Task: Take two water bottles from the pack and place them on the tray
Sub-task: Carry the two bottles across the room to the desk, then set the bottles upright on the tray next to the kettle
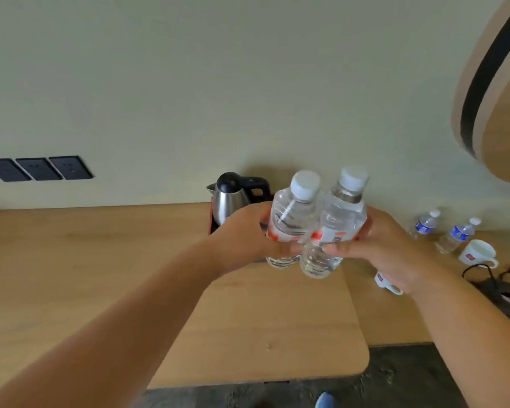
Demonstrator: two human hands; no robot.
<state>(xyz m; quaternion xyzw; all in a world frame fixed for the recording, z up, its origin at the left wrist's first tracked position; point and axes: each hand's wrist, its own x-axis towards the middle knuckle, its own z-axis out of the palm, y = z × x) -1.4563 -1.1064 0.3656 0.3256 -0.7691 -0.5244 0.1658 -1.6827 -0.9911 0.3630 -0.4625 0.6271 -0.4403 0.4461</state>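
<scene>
Left hand [248, 240] grasps one water bottle [292, 219], right hand [389, 248] the other bottle [340, 222], both held touching above the bench [100, 260] before the kettle's tray [211, 222]. Full, smooth plastic: probably heavy and slippery, so gripping mid-body at the label suits.

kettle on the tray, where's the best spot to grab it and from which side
Take the kettle by its black handle, which sticks out to the right of the steel body, opposite the spout on the left. Come in from the right and above, likely with the right hand once its bottle is set down. The rounded steel body offers a poorer grip.
</scene>
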